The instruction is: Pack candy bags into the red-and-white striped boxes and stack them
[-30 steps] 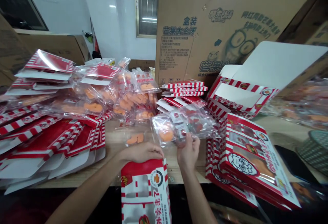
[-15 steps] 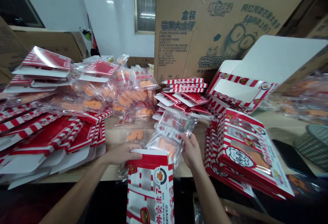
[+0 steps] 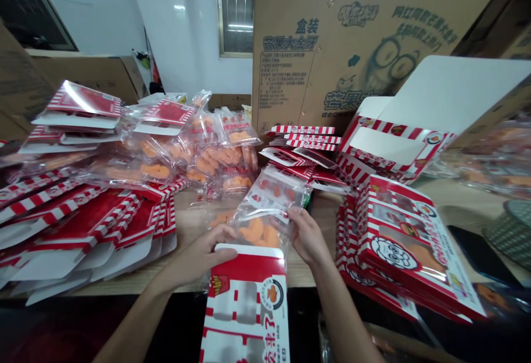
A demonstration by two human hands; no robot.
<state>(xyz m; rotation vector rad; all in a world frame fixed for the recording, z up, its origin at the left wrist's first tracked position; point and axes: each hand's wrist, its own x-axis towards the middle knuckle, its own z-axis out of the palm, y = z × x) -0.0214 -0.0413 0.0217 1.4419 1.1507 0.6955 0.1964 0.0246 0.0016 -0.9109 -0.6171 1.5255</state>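
Note:
In front of me a red and white printed carton (image 3: 249, 305) hangs past the table's near edge, its end toward the table. My left hand (image 3: 209, 252) grips that end, thumb on top. Just beyond it is a clear plastic packet (image 3: 271, 200) with orange pieces and a printed strip inside. The fingers of my right hand (image 3: 307, 233) pinch this packet by its right side. The packet's lower end lies at the carton's end; whether it is inside cannot be made out. Another packet with orange pieces (image 3: 222, 218) lies partly hidden behind my left hand.
Flattened cartons (image 3: 95, 224) are stacked at left. Clear packets (image 3: 219, 155) are heaped in the middle. Filled cartons (image 3: 398, 247) stand stacked at right beside a dark phone (image 3: 481, 252) and a green basket (image 3: 512, 230). A large cardboard box (image 3: 307, 75) rises behind an open display box (image 3: 390, 141).
My right hand has brought the packet slightly left and closer to the carton's end, and the packet lies flatter. The left hand still grips the carton. The view has shifted slightly.

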